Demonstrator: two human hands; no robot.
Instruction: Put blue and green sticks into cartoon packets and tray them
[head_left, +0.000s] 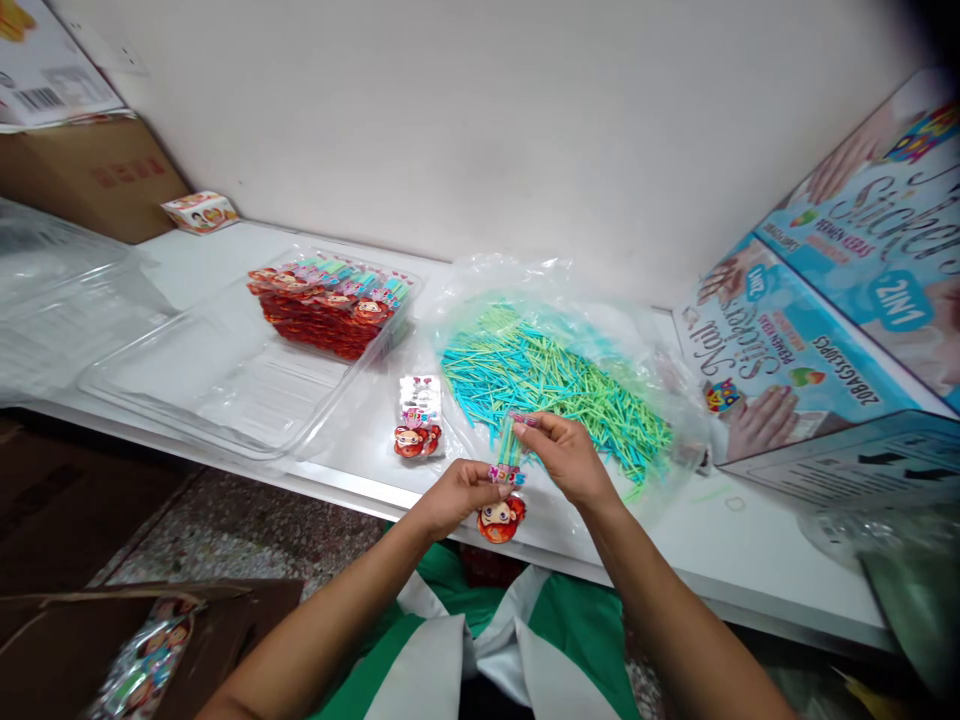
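1. While both hands met at the lower middle of the frame in the head view, the left hand (pixel 454 495) pinched a printed packet (pixel 501 520) between thumb and forefinger, just above its cartoon head. The packet was held out over the near edge of the white table (pixel 375 488).
2. The right hand (pixel 566 455) had its thumb and forefinger closed on the packet's upper end; how its other fingers lay, I couldn't fully tell. Green and blue strips showed in the packet between the two grips (whether its top was sealed, I couldn't make out).
3. Left of centre, a thick pile of similar packets (pixel 330 300) sat in a clear plastic container (pixel 277 452), so a good many looked finished. A small stack (pixel 416 440) lay outside it, nearer the hands.
4. Right of centre, many blue and green sticks (pixel 555 380) lay loose on an opened clear bag (pixel 510 275). By that heap, plenty seemed left to do, though nothing showed a final count.
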